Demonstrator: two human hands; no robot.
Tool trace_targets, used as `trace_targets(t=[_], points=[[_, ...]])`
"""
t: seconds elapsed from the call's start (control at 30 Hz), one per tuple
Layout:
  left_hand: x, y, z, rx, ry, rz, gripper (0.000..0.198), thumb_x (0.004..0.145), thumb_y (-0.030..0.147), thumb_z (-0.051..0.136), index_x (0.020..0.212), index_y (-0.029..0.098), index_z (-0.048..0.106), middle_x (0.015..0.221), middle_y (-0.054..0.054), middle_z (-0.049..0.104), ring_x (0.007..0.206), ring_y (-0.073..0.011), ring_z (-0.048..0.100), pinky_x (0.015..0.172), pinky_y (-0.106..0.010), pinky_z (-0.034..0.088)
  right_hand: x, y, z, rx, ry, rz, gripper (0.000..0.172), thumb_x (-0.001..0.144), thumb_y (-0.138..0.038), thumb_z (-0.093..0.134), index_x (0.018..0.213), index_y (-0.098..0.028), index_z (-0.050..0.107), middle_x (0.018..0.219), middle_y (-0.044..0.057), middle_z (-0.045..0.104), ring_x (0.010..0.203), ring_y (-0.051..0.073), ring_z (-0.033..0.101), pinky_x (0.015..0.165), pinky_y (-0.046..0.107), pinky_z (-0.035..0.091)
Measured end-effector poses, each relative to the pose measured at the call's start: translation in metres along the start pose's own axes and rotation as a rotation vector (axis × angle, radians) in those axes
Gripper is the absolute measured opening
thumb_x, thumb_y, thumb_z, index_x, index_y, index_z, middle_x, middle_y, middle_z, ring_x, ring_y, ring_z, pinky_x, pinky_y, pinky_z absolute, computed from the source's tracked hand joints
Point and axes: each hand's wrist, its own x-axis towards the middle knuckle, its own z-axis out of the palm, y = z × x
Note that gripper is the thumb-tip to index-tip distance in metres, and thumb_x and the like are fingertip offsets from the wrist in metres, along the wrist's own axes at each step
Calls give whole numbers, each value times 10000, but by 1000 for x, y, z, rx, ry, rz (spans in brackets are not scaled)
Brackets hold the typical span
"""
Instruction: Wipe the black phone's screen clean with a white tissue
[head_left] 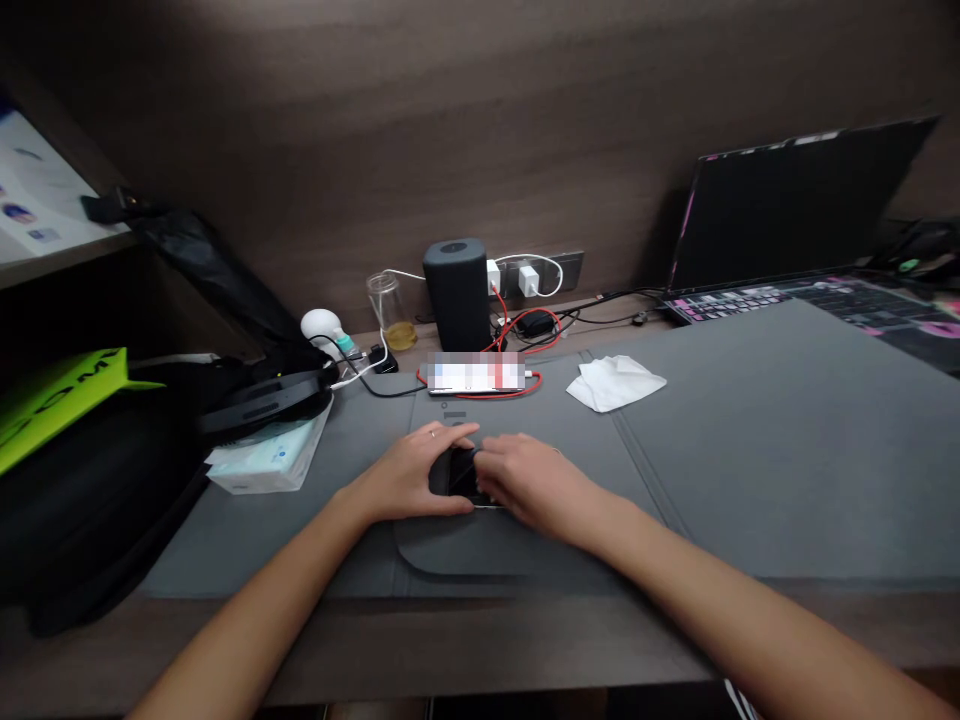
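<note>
1. Tissue pack (270, 460): 1 pc., on the grey mat (787, 450), near the L forearm; I leave it be.

2. L hand (409, 475): curved wide, palm side to the R, thumb at near edge & fingers at far edge of item 3. I read this as grasping it by both edges to steady it. Tech. note: I want light, even pressure here, edges only, so the glossy face stays free & the thing doesn't skid on the mat.

3. Dark flat device (463, 472): 1 pc., phone-like, lying flat on the mat btwn the two hands, on the near side of the white-lit phone (476, 374) w/ red cable (535, 382). Long axis approx. L–R, prob. parallel to the desk's front edge; short ends face L & R. R end under item 4, so full length n/a. Which end is the top: can't tell.

4. R hand (536, 485): fingers bent & bunched, tips down on or just over the device's R part. Whether they pinch anything, e.g. a cloth or film edge: can't tell, tips hidden. Tech. note: I'd favour fingertips over knuckles, low & slow, working along the long axis, no hard push toward the L thumb.

5. Crumpled white tissue (615, 383): 1 pc., beyond & R of the R hand, apart from it.
</note>
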Motion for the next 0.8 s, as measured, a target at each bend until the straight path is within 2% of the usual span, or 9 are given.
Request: trace_targets(t=[0.1,0.3,0.53,0.63,0.73,0.8], points=[[0,-1,1,-8,7,10,871,767,465,785,1497,255,358,1305,-100,609,1187,-283,566,1024,-444,461,2,-6,2,47,-27,-36,127,943,-164,559,843,-172,637,928,63,663,767,168,585,648,299,339],[-1,-2,0,0,1,9,866,772,483,774,1498,269,354,1279,-88,630,1175,-284,571,1024,-466,459,-5,16,-11,-45,18,152,106,929,-129,547,867,-171,623,832,47,634,699,167,553,615,293,321],[0,0,-1,-2,-9,23,869,778,455,770,1509,268,339,1313,-99,613,1196,-294,563,1018,-459,466,1,-8,0,46,-37,-34,124,947,-155,520,871,-175,615,903,59,668,778,180,593,659,297,363],[-1,-1,0,6,4,16,858,775,476,766,1502,270,359,1308,-106,606,1187,-300,569,1009,-468,471,0,3,-6,13,-35,63,97,934,-140,530,914,-172,620,939,72,677,777,184,595,646,298,356],[-1,-1,0,5,5,25,852,777,488,761,1500,276,362,1286,-101,615,1174,-298,574,1008,-478,471,-2,16,-13,-39,-29,182,112,939,-128,518,893,-167,614,890,69,669,748,181,587,647,297,356],[-1,-1,-1,6,0,26,849,781,491,758,1499,277,359,1295,-101,614,1179,-297,571,1013,-480,468,-3,15,-13,-26,-26,172,110,937,-124,522,891,-165,614,888,70,666,752,180,587,649,293,362]])
